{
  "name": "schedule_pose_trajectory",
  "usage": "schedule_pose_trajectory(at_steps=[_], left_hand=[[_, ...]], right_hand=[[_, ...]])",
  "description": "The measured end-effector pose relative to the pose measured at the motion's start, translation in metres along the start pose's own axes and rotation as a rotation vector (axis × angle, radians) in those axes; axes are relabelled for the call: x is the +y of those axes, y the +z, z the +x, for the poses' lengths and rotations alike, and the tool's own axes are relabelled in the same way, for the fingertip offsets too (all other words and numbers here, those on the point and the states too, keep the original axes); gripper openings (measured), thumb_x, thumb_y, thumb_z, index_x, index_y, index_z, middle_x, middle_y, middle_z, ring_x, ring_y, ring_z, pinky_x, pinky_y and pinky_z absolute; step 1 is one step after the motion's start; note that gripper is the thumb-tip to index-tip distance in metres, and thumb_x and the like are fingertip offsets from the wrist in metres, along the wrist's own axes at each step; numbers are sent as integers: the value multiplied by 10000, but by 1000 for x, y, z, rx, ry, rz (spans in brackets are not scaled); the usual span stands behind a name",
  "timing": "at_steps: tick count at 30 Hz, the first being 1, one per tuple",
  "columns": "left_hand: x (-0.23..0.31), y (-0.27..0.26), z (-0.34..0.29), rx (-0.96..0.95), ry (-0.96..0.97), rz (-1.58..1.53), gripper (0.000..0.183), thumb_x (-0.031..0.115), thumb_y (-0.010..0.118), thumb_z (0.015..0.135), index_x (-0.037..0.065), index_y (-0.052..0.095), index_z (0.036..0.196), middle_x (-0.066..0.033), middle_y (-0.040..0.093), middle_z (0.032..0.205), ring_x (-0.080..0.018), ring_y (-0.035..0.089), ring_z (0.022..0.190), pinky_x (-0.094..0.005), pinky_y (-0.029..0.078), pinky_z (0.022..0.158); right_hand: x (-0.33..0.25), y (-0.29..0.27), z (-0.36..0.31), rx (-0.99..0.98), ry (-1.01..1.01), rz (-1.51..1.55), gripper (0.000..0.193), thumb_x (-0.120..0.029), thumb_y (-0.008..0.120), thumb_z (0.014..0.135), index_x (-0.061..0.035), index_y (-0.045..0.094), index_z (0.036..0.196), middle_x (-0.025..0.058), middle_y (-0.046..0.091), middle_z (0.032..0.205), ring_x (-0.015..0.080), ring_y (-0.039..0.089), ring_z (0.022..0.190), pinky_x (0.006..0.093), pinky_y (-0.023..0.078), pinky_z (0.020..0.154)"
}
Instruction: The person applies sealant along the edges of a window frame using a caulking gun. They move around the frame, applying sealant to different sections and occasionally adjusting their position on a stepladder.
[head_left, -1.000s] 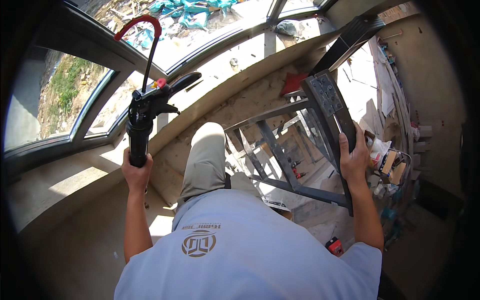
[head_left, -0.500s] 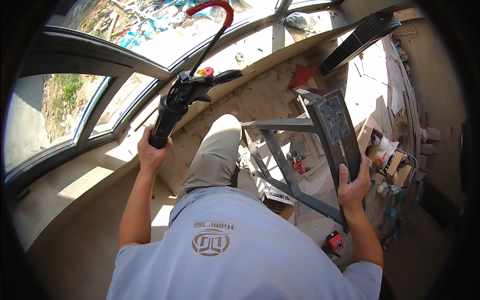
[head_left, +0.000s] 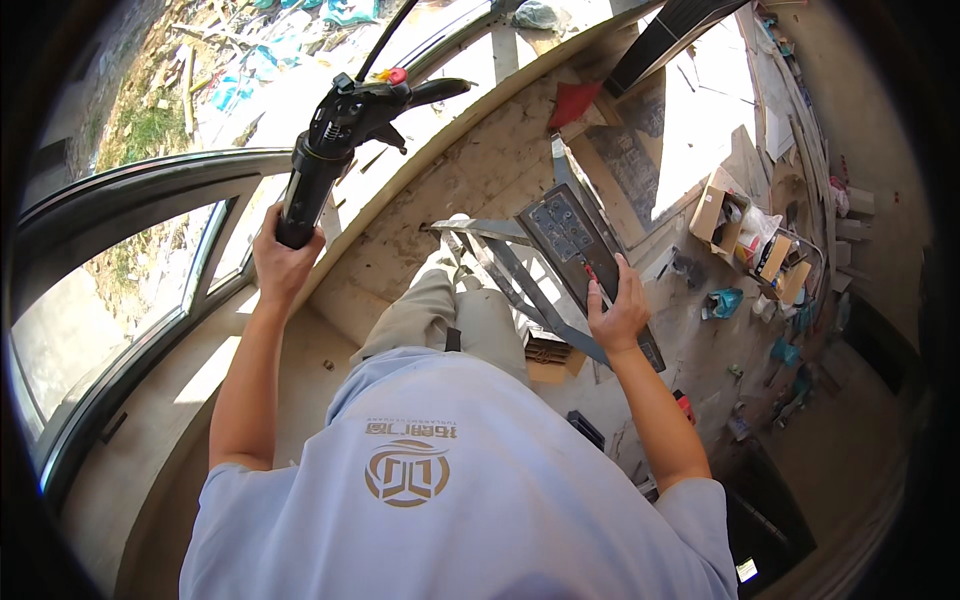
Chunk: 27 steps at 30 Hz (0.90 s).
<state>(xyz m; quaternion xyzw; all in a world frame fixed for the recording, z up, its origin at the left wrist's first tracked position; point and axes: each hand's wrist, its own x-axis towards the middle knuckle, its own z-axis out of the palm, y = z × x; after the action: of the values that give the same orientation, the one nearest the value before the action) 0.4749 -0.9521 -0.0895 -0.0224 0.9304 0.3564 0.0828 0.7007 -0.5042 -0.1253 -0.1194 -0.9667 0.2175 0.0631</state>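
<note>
My left hand [head_left: 286,258] is wrapped round the lower end of the barrel of a black caulking gun [head_left: 325,150]. The gun is tilted, with its trigger and handle [head_left: 435,92] toward the top and its thin rod running out of view. A dark metal folding trestle [head_left: 555,228], with bolted hinge plates on top and slanted legs, stands in front of me to the right. My right hand [head_left: 618,315] grips the near part of its top, thumb and fingers on opposite edges. A bit of red shows at the top's slot beside the fingers; I cannot make out what it is.
A curved window frame [head_left: 150,185] and low sill run along the left, with rubble outside. Dark long panels [head_left: 665,45] lean at the far right. An opened cardboard box [head_left: 715,215], bags and scraps lie on the right-hand floor. A red cloth-like piece [head_left: 574,104] lies ahead.
The view has shifted, and my raised knee now appears lower, with both legs showing. The trestle and my right hand sit further left in view. The gun's red hooked end has left the picture.
</note>
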Motion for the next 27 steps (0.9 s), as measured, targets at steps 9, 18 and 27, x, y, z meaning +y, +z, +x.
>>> schedule_pose_trajectory(at_steps=[9,18,27], left_hand=[[28,-22,-45,105,54,30,469,228,799,736,42,616,1125,-110,666,793,-183,634,693,-314,527,704],[60,-62,-115,177,103,-62,397,128,782,774,45,609,1122,-59,665,809,-125,613,698,-282,516,691],[114,-81,-102,174,308,-41,453,67,789,722,36,624,1141,-89,675,866,-156,642,747,-276,522,740]], right_hand=[[5,2,-3,11,-15,-61,600,-301,686,880,-42,519,1394,164,642,1067,378,642,934,454,527,774],[7,7,-7,74,-16,-100,560,-344,676,891,-68,548,1361,133,644,1067,359,647,923,459,536,759],[-11,19,3,145,119,-118,524,-412,685,902,-47,606,1270,140,652,1090,356,625,996,472,482,868]])
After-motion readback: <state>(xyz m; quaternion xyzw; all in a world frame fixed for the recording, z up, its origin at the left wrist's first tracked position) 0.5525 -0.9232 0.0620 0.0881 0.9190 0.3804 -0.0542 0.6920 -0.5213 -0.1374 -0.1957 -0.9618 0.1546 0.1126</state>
